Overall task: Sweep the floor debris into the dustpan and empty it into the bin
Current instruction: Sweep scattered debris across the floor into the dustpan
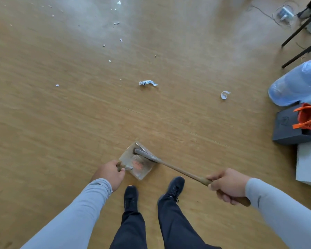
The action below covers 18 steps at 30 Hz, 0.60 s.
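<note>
My left hand (110, 174) grips the short handle of a metal dustpan (141, 168) that sits on the wooden floor just ahead of my feet. My right hand (226, 186) grips the wooden handle of a broom (176, 168), whose grey head end lies across the pan's far side. A crumpled white and blue paper scrap (147, 83) lies further ahead. A curled white paper strip (225, 94) is off to the right. Several small white bits (109, 60) are scattered toward the far left and centre.
At the right edge lie a blue water jug (298, 83) on its side, a dark grey box (291, 126) with an orange item (308, 117) in it, and a white board (309, 164). Black furniture legs (302, 27) and cables stand at the far right.
</note>
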Motion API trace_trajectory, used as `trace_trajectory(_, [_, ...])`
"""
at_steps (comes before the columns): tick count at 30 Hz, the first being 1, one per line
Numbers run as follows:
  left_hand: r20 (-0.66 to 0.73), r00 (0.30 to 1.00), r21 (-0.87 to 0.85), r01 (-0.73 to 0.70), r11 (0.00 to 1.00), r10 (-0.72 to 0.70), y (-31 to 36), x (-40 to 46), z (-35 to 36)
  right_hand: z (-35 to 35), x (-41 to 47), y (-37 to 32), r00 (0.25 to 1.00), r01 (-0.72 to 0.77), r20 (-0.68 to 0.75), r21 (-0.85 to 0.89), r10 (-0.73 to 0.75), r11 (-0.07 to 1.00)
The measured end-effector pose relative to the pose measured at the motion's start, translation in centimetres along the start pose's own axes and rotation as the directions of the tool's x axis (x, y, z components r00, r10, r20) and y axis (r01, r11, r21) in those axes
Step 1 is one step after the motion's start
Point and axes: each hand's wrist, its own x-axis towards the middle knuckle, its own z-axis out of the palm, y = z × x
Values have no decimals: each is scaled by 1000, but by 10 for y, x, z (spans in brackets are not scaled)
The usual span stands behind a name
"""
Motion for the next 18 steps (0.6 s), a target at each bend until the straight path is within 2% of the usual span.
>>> trace_trajectory(4, [7,1000,17,-26,1000,26,-4,-2,-2,22,-21,7,998,-16,-66,13,17,1000])
trace_trajectory(8, [21,999,21,-41,999,40,-4,3,-2,69,1,-10,988,-21,-150,1,21,1000])
trace_trajectory(12, [27,998,15,-50,999,50,-5,7,-3,99,9,-28,993,-28,-117,-38,24,999])
trace_trajectory(14, [57,997,5,-61,998,61,-8,7,-6,92,-1,-23,997,-44,-68,23,46,999])
trace_trajectory(18, [85,994,-31,-69,997,71,-7,4,-28,67,-32,5,996,-40,-68,216,56,976])
